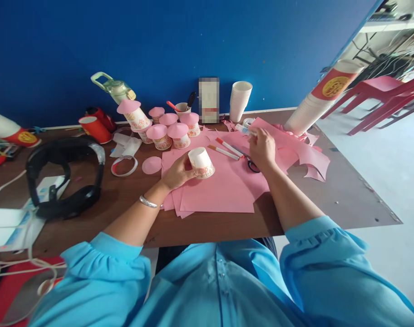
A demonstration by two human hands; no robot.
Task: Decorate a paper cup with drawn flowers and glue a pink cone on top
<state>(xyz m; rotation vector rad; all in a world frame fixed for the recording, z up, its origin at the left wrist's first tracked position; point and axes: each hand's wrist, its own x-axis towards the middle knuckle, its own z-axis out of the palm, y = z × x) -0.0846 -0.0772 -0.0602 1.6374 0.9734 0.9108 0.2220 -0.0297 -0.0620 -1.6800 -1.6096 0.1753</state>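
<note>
Leaning in close, blue sleeves [125, 272] filling the bottom of the frame. Left hand [178, 172] gripping a paper cup [202, 162] at frame centre, tipped, mouth pointing down-right, probably for steadiness on the pink paper [224, 190]. Right hand [261, 147] closing on a glue stick [245, 130], right of centre.

Matt pink paper sheets [224, 190] on a smooth brown wood counter [329, 195]; white paper cup [201, 162]; shiny metal bracelet [148, 202]; soft blue cloth sleeves [316, 254].
</note>
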